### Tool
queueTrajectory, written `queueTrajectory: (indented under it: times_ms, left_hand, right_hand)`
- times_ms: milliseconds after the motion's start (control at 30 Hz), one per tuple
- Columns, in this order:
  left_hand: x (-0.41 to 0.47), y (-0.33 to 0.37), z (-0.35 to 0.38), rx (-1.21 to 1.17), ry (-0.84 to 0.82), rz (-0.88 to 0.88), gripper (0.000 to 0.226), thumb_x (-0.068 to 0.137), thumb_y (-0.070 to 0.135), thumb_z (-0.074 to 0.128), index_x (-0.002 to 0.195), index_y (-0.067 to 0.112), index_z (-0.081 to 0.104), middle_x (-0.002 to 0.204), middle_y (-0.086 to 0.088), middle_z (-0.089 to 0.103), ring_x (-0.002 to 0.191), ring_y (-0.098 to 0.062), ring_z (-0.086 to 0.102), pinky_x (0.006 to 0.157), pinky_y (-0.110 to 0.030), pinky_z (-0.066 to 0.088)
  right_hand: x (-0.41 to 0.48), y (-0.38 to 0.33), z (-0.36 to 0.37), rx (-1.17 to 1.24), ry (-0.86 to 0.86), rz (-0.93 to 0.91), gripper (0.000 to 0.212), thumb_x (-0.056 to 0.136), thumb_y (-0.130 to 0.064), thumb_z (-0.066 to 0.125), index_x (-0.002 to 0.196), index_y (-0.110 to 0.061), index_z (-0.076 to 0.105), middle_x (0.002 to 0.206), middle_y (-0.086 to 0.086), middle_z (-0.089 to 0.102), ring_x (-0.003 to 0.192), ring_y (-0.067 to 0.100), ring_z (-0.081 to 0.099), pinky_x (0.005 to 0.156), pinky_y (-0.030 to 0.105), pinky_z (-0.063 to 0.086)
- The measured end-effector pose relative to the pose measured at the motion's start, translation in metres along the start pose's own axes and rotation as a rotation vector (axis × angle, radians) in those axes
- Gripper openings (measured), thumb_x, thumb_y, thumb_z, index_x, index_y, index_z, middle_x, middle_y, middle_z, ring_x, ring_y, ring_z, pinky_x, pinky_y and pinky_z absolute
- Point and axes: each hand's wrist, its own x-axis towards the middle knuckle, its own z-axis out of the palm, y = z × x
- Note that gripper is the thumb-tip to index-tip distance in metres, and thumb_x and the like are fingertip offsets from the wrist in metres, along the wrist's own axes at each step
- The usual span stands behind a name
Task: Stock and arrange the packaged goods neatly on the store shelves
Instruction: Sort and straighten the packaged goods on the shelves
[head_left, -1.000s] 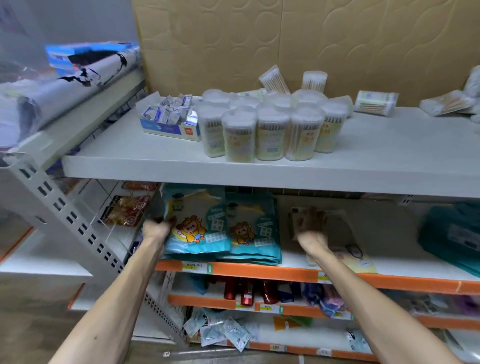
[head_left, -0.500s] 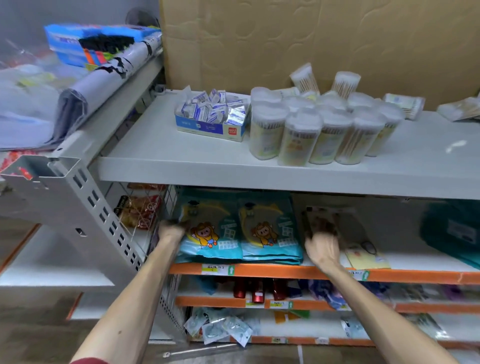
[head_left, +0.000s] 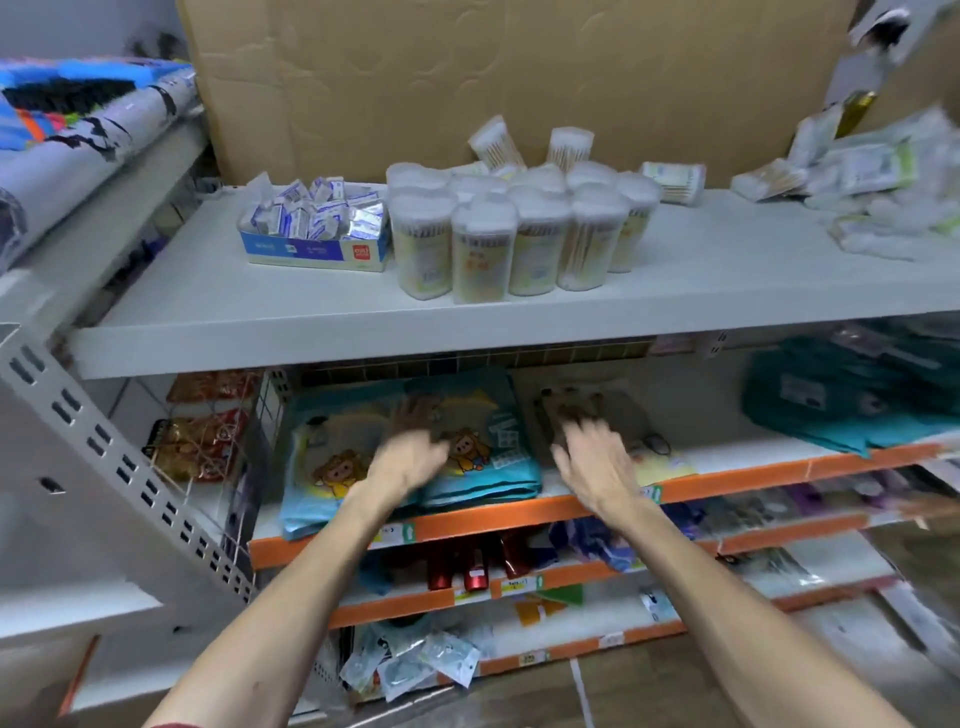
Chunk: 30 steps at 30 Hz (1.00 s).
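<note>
Two stacks of teal cartoon-printed packets lie on the orange-edged shelf (head_left: 779, 475): a left stack (head_left: 322, 457) and a right stack (head_left: 483, 457). My left hand (head_left: 410, 447) lies with spread fingers across the gap between them, resting on their tops. My right hand (head_left: 587, 447) reaches, fingers spread, onto a flat beige packet (head_left: 623, 410) lying to the right of the stacks. Both hands are motion-blurred and neither grips anything.
Above, a grey shelf (head_left: 260, 312) carries cotton-swab tubs (head_left: 509, 234), a blue box of small sachets (head_left: 317, 228) and loose swab packs (head_left: 872, 187). Folded teal packages (head_left: 852, 395) sit far right. Snack bags (head_left: 197, 441) hang behind wire mesh at the left. Lower shelves hold red bottles (head_left: 467, 561).
My left hand has slid from the left edge of the left teal stack rightwards onto the middle of the stacks. My right hand stays on the beige packet. The view has shifted left.
</note>
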Motion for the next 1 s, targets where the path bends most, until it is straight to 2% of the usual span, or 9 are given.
queueTrajectory:
  times_ms: [67,133,200,333,467,600,700,833,1000]
  left_hand:
    - [0.001,0.041,0.015,0.055,0.009,0.236,0.051,0.097,0.034,0.047,0.144,0.014,0.039,0.145,-0.014,0.044,0.131,-0.032,0.044,0.106,-0.038,0.037]
    - [0.006,0.080,0.031,0.110,0.039,0.431,0.062,0.094,0.035,0.050,0.150,0.017,0.029,0.151,-0.013,0.037,0.137,-0.030,0.037,0.112,-0.038,0.033]
    - [0.009,0.120,0.047,0.166,0.066,0.557,0.067,0.093,0.031,0.054,0.150,0.011,0.026,0.151,-0.016,0.035,0.138,-0.033,0.035,0.113,-0.038,0.030]
    - [0.005,0.193,0.075,0.292,0.130,0.743,0.068,0.092,0.034,0.053,0.149,0.010,0.026,0.145,-0.014,0.040,0.125,-0.035,0.047,0.099,-0.044,0.043]
    - [0.008,0.251,0.110,0.355,0.125,0.952,0.073,0.083,0.032,0.060,0.146,0.005,0.033,0.150,-0.015,0.036,0.137,-0.033,0.036,0.107,-0.046,0.039]
    - [0.003,0.307,0.157,0.384,0.051,1.017,0.076,0.080,0.032,0.061,0.145,0.002,0.036,0.151,-0.017,0.035,0.140,-0.035,0.032,0.111,-0.048,0.034]
    - [-0.005,0.352,0.192,0.389,0.010,1.040,0.074,0.081,0.040,0.046,0.143,0.002,0.037,0.149,-0.017,0.037,0.139,-0.035,0.034,0.110,-0.049,0.036]
    - [-0.020,0.418,0.234,0.386,0.034,1.059,0.076,0.081,0.029,0.064,0.146,0.003,0.034,0.153,-0.015,0.033,0.143,-0.033,0.029,0.115,-0.046,0.030]
    - [-0.045,0.490,0.280,0.395,0.049,1.075,0.079,0.086,0.029,0.059,0.151,0.005,0.022,0.158,-0.012,0.021,0.147,-0.029,0.018,0.118,-0.045,0.022]
  right_hand:
    - [-0.006,0.016,-0.016,-0.077,0.044,-0.112,0.041,0.095,-0.034,0.049,0.131,-0.017,0.052,0.122,0.007,0.059,0.114,0.029,0.049,0.092,0.041,0.040]
    - [-0.013,0.036,-0.031,-0.133,0.069,-0.119,0.045,0.092,-0.037,0.053,0.132,-0.017,0.051,0.126,0.005,0.057,0.118,0.029,0.047,0.093,0.041,0.041]
    - [-0.024,0.061,-0.045,-0.147,0.087,-0.071,0.051,0.088,-0.037,0.057,0.134,-0.018,0.049,0.134,0.005,0.053,0.126,0.029,0.044,0.096,0.042,0.042]
    - [-0.061,0.123,-0.066,-0.110,0.096,0.086,0.062,0.090,-0.035,0.056,0.147,-0.019,0.037,0.153,0.003,0.035,0.140,0.028,0.031,0.108,0.044,0.036]
    - [-0.106,0.187,-0.077,-0.084,0.112,0.236,0.060,0.094,-0.033,0.051,0.149,-0.020,0.031,0.157,0.001,0.027,0.142,0.025,0.024,0.113,0.043,0.028]
    - [-0.150,0.252,-0.084,-0.100,0.096,0.373,0.060,0.095,-0.037,0.050,0.149,-0.020,0.030,0.154,0.000,0.032,0.140,0.025,0.026,0.109,0.042,0.031]
    - [-0.179,0.299,-0.092,-0.084,0.098,0.424,0.058,0.096,-0.035,0.049,0.148,-0.020,0.031,0.153,0.000,0.032,0.139,0.024,0.026,0.111,0.042,0.031]
    - [-0.210,0.365,-0.100,-0.076,0.115,0.445,0.057,0.098,-0.035,0.047,0.150,-0.021,0.028,0.155,0.000,0.029,0.142,0.025,0.024,0.113,0.041,0.025]
    - [-0.238,0.447,-0.111,-0.094,0.119,0.453,0.056,0.097,-0.034,0.049,0.148,-0.020,0.031,0.153,0.002,0.032,0.139,0.024,0.026,0.109,0.040,0.031]
